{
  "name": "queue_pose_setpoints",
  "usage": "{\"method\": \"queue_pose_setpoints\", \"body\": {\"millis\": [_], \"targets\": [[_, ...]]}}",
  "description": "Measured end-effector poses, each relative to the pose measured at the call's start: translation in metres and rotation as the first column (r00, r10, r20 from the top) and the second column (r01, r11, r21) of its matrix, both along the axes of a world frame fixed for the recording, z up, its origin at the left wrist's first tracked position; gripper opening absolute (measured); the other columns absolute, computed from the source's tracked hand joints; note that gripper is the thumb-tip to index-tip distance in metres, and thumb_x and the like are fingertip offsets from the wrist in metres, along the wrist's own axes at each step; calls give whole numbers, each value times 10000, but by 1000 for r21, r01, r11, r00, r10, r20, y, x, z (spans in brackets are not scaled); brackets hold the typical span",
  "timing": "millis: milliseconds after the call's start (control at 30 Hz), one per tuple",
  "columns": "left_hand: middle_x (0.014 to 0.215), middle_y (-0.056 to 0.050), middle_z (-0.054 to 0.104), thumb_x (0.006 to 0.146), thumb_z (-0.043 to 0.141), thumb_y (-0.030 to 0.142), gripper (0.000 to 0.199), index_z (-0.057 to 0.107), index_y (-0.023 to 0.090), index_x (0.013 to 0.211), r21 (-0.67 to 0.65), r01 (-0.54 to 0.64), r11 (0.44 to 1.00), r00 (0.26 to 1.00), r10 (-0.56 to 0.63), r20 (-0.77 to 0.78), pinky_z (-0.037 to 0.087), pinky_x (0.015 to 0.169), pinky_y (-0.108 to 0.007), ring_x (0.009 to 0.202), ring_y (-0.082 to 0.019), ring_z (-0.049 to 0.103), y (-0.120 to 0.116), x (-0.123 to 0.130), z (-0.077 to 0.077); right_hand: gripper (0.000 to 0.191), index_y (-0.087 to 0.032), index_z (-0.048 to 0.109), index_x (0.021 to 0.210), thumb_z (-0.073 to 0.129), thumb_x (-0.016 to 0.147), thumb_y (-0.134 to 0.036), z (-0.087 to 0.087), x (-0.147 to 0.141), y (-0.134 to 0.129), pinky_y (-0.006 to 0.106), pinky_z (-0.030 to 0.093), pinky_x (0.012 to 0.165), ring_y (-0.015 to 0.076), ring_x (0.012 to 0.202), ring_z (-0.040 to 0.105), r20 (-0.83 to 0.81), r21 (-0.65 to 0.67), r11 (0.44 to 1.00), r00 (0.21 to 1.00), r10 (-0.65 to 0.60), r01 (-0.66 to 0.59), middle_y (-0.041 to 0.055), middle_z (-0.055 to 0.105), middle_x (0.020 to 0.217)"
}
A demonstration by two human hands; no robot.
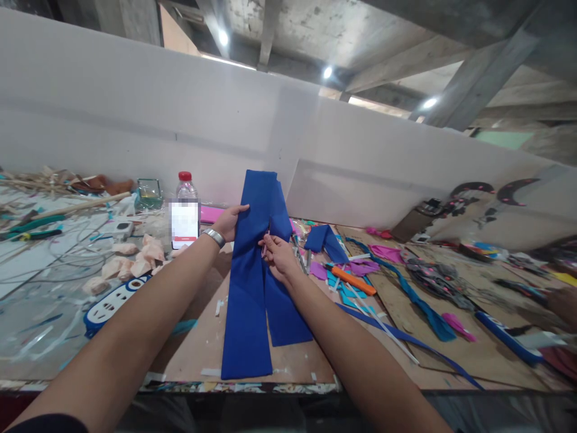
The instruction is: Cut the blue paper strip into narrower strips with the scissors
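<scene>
A long blue cloth [247, 300] is held upright over the table's front middle, its lower part split into two strips. At its upper left edge my left hand [229, 222], with a metal watch on the wrist, grips the fabric; most of its fingers are behind the cloth. My right hand [278, 254] is closed around small scissors [264, 249], at the top of the slit between the strips. The blades are partly hidden against the fabric. A folded blue piece [327, 242] lies to the right.
Left are a phone [184, 224], a red-capped bottle [185, 186], a power strip [112, 305] and pinkish bundles [144, 257]. Right are an orange cutter [354, 280], blue strips [419, 304] and scraps. Another person's hand [563, 304] shows at the far right. A white partition [216, 132] stands behind.
</scene>
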State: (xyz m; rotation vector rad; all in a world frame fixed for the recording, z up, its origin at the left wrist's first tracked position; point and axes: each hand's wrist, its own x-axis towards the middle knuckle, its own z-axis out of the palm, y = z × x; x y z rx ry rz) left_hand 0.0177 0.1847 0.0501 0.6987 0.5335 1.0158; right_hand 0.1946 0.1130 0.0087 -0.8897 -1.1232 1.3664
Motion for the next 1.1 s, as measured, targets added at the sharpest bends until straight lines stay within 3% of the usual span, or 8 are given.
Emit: {"method": "queue_pose_setpoints", "body": {"millis": [533, 1100], "targets": [[923, -171, 812, 964, 492, 280, 426, 703, 31, 1238, 24, 81, 996, 997, -81, 10, 599, 969, -463, 882, -313, 791, -6, 5, 5, 448, -185, 649, 737, 888, 709, -563, 8, 2, -2, 211, 235, 402, 44, 394, 351, -62, 10, 999, 998, -32, 33, -30, 598, 539], [928, -178, 813, 931, 507, 313, 431, 720, 41, 1188, 58, 118, 991, 992, -116, -38, 626, 910, -444, 857, -304, 797, -4, 7, 3, 524, -176, 655, 689, 941, 581, -602, 13, 3, -3, 189, 254, 367, 29, 372, 341, -103, 21, 998, 993, -50, 53, -39, 613, 516]]}}
